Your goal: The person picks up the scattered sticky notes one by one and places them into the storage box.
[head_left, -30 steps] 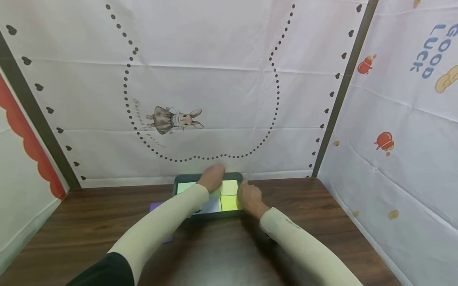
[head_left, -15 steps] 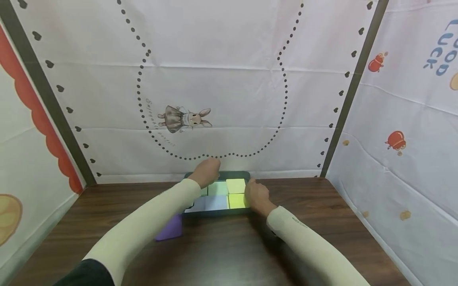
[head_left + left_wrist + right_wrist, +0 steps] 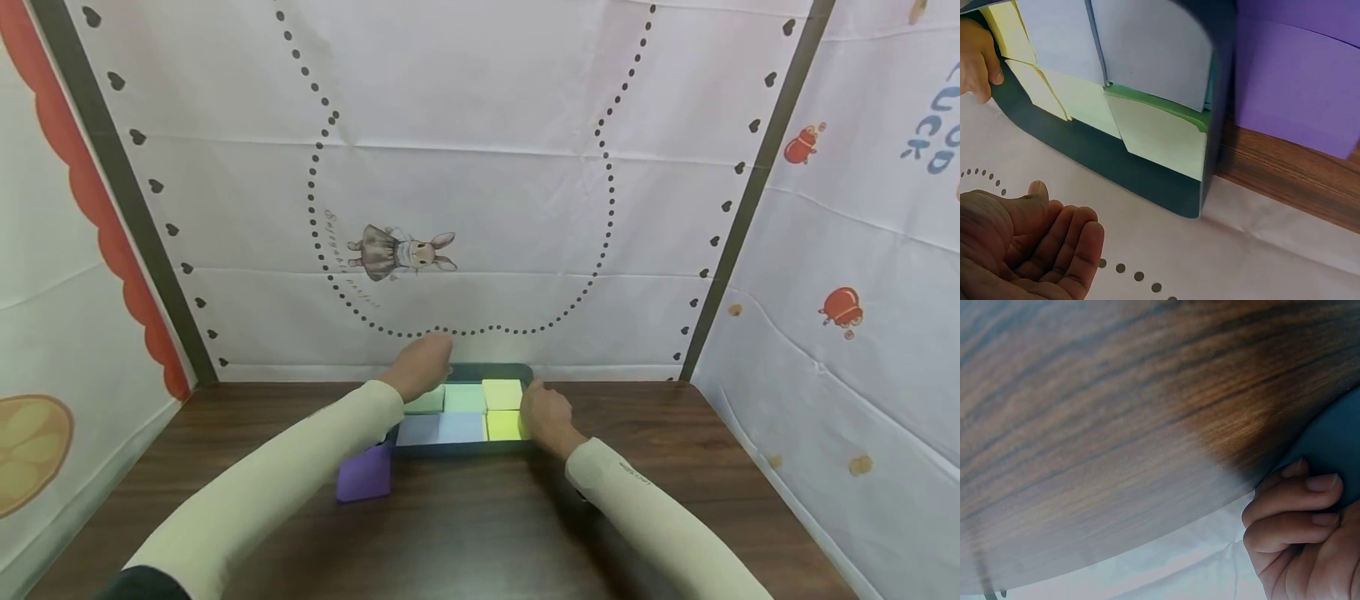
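A dark green tray (image 3: 465, 448) stands against the back wall, holding yellow, pale green and pale blue sticky-note pads (image 3: 462, 427) in two rows. My left hand (image 3: 422, 365) hovers over its back left part. Fingers loosely curled, that hand (image 3: 1041, 250) has nothing in it in the left wrist view. At the tray's right end my right hand (image 3: 549, 417) grips the side wall. Its curled fingers (image 3: 1291, 497) lie against the outside of the wall in the right wrist view. Purple sticky-note pads (image 3: 1297, 81) lie on the table just left of the tray, partly hidden by my left sleeve in the head view.
The brown wooden table (image 3: 480, 533) ends at a white printed cloth (image 3: 480, 217) hung behind it. Another cloth (image 3: 847, 250) hangs along the right side, and a third with a red scalloped band (image 3: 97, 225) is on the left.
My left hand has moved left over the tray, uncovering more pads inside it and the purple one beside it. The right hand stays at the tray's end. The head view has turned left.
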Available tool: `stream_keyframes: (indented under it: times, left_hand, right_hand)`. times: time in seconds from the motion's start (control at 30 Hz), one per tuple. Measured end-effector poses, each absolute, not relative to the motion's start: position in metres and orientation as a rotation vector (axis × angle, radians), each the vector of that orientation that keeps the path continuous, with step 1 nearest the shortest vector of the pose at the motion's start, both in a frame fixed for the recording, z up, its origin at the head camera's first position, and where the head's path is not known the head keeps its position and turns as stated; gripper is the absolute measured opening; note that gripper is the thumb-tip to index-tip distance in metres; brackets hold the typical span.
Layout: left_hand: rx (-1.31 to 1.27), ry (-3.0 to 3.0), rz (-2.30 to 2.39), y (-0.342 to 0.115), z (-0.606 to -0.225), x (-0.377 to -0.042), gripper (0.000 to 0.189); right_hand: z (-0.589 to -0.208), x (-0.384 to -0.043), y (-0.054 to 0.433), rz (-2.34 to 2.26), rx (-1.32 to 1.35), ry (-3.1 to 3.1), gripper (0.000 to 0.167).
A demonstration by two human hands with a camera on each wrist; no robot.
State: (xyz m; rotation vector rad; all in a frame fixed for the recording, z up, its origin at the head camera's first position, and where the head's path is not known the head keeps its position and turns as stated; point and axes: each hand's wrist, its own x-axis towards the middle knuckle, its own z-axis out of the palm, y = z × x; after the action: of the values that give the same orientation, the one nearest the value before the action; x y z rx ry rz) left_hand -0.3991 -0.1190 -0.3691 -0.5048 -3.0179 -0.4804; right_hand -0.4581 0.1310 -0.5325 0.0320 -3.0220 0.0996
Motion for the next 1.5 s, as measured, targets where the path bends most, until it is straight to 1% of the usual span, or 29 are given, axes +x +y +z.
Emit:
stream_keyframes:
  times: [0.07, 0.23, 0.37, 0.63, 0.73, 0.87, 0.93, 1.0, 1.1, 1.13, 1.17, 1.3, 1.4, 1.5]
  left_hand:
    - [-0.519, -3.018, -0.481, -0.124, -0.368, -0.395, 0.017]
    - [-0.564, -2.994, -0.414, -0.136, -0.363, -0.385, 0.017]
    - [-0.537, -2.968, -0.397, -0.149, -0.361, -0.378, 0.017]
    - [-0.463, -2.938, -0.474, -0.181, -0.373, -0.359, 0.009]
    - [-0.474, -2.926, -0.444, -0.192, -0.377, -0.355, 0.011]
    - [-0.481, -2.937, -0.467, -0.202, -0.379, -0.353, 0.023]
    - [-0.476, -2.951, -0.47, -0.206, -0.38, -0.352, 0.026]
    - [-0.47, -2.964, -0.456, -0.211, -0.383, -0.349, 0.022]
    - [-0.442, -2.998, -0.449, -0.215, -0.387, -0.345, 0.012]
    - [-0.433, -3.011, -0.458, -0.217, -0.389, -0.344, 0.012]
    - [-0.42, -3.022, -0.469, -0.219, -0.391, -0.342, 0.013]
    - [-0.366, -3.067, -0.497, -0.225, -0.399, -0.341, 0.027]
    - [-0.36, -3.078, -0.506, -0.227, -0.403, -0.341, 0.029]
    - [-0.391, -3.071, -0.554, -0.232, -0.408, -0.345, 0.025]
  right_hand:
    - [-0.535, -0.458, 0.131, 0.111, 0.028, -3.022, 0.024]
    - [-0.538, -0.459, 0.133, 0.114, 0.036, -3.035, 0.026]
    - [-0.538, -0.457, 0.133, 0.096, 0.064, -3.002, 0.027]
    - [-0.539, -0.458, 0.133, 0.063, 0.102, -2.98, 0.032]
    - [-0.539, -0.458, 0.133, 0.057, 0.13, -2.963, 0.031]
    - [-0.542, -0.463, 0.137, 0.074, 0.145, -2.971, 0.034]
    - [-0.543, -0.464, 0.138, 0.056, 0.148, -2.977, 0.035]
    - [-0.544, -0.464, 0.137, 0.043, 0.151, -2.977, 0.036]
    - [-0.54, -0.461, 0.137, 0.028, 0.15, -2.959, 0.033]
    - [-0.54, -0.46, 0.136, 0.034, 0.149, -2.96, 0.032]
    - [-0.539, -0.459, 0.136, 0.04, 0.149, -2.962, 0.031]
    - [-0.54, -0.46, 0.135, 0.029, 0.149, -2.964, 0.028]
    - [-0.542, -0.463, 0.135, 0.031, 0.134, -2.972, 0.026]
    - [-0.544, -0.466, 0.136, 0.051, 0.114, -2.99, 0.025]
